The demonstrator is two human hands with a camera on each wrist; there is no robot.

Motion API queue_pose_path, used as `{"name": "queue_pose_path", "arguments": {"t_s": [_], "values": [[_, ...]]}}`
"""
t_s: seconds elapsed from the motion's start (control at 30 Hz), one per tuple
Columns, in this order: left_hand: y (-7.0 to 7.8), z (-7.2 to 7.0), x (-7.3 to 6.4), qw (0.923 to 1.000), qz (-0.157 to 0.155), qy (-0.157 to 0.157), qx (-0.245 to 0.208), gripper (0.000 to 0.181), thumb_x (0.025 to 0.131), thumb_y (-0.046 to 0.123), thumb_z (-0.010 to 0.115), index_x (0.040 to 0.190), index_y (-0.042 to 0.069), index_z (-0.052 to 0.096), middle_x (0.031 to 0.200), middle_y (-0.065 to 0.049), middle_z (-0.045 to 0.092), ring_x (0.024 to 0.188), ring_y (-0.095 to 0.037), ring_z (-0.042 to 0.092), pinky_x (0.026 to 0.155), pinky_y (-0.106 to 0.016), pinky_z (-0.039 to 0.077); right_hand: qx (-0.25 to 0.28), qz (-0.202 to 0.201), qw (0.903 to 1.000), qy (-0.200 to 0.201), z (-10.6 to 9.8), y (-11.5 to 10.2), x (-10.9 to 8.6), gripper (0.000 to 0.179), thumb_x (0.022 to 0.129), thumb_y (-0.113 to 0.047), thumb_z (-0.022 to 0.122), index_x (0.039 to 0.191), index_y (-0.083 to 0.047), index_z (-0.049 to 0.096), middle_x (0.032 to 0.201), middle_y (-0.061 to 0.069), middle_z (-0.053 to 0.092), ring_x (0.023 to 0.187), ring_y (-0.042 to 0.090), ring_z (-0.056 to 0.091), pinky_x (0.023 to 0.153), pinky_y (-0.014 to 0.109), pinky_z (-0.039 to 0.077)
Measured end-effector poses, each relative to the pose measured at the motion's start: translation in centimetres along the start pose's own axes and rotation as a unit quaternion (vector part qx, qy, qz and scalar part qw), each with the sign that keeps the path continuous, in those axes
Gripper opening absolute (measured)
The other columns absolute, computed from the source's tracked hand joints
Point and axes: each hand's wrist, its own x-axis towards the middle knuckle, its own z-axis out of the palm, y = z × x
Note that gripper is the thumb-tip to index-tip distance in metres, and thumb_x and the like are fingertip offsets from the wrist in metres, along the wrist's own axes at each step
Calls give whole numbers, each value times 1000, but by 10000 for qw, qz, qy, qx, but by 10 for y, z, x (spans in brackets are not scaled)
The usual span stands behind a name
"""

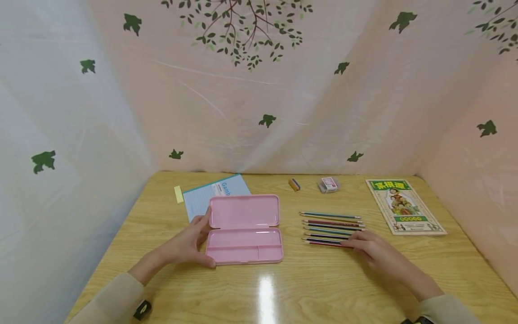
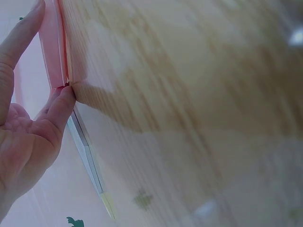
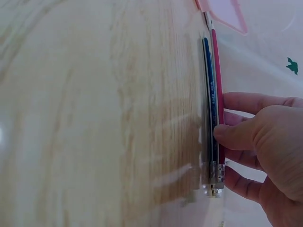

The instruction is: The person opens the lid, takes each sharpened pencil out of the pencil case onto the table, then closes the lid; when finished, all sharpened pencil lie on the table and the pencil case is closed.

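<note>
A pink pencil case (image 1: 244, 246) lies opened flat on the wooden table, its lid (image 1: 244, 211) tipped back and its divided tray showing bare compartments. My left hand (image 1: 188, 243) holds the case at its left side, the thumb at the front corner and the fingers by the hinge and lid. In the left wrist view a fingertip (image 2: 66, 94) touches the hinge end. To the right, several pencils (image 1: 329, 227) lie in a row, tips pointing left. My right hand (image 1: 376, 256) pinches the nearest pencils (image 3: 215, 94) close to their eraser ends; its fingertips are partly hidden.
Behind the case, partly covered by it, lies a blue-edged notebook (image 1: 198, 198) beside a yellow strip (image 1: 178, 194). Farther back are a small orange-and-blue item (image 1: 294, 184) and a clear box with a label (image 1: 328, 184). An illustrated booklet (image 1: 404, 207) lies right. Patterned curtains enclose the table.
</note>
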Motion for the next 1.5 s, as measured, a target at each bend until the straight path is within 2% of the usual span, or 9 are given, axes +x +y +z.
{"name": "queue_pose_path", "arguments": {"t_s": [0.23,0.47,0.93,1.07,1.2,1.3,1.37,1.43,1.5], "values": [[1,2,1,9999,-61,17,85,144,66,33,98,163,22,-8,144,-13,30,133,-28,39,114,-43,35,-113,101,9999,24,4,0,-3,45,77,12,78,114,-15,77,109,1,68,97,20,65,79,45,60],[4,3,0,10000,23,-1,13,140,69,29,96,163,18,-7,144,-17,30,133,-32,41,114,-47,35,-131,164,9998,50,5,-1,-5,44,78,12,78,112,-16,77,108,-2,68,97,19,65,79,45,60],[0,4,0,10000,62,-18,-72,142,68,30,97,163,16,-9,145,-17,28,133,-33,45,114,-47,35,-71,308,9995,50,6,0,-6,42,79,11,78,110,-18,77,108,-4,67,98,18,65,81,44,60],[1,2,-1,10000,48,-48,2,143,69,31,96,163,17,-11,146,-16,27,132,-32,48,114,-47,36,-21,456,9989,75,5,-1,-1,41,80,9,79,112,-17,77,109,-3,66,100,18,64,81,45,59],[2,1,-1,10000,-46,-35,-65,145,68,30,97,162,23,-13,146,-15,28,133,-31,49,113,-46,37,347,682,9966,294,6,-9,18,39,85,2,78,120,-14,75,115,1,67,101,18,65,79,43,60],[2,1,-1,9998,-130,-36,-138,146,68,30,97,162,25,-15,146,-15,28,135,-31,49,113,-45,37,1146,894,9887,372,9,-18,40,38,93,-3,73,130,-8,68,123,7,66,104,23,66,79,40,61],[2,2,-1,9998,-165,-22,-131,146,69,30,96,161,24,-16,147,-15,27,136,-31,48,113,-45,37,1791,979,9782,376,12,-25,56,41,97,-5,68,137,-5,62,129,11,64,108,28,66,81,38,61],[2,2,-1,9998,-163,-12,-132,146,70,30,96,161,21,-17,147,-16,27,136,-32,48,114,-46,36,2527,1089,9609,327,15,-32,73,44,100,-8,64,143,-3,55,137,15,60,115,36,63,88,39,60],[3,2,0,9998,-171,6,-114,145,70,30,96,161,21,-17,148,-17,26,136,-32,47,114,-48,36,3205,1242,9388,229,20,-37,89,49,102,-11,62,149,-4,48,143,19,55,121,41,60,91,38,59]]}}
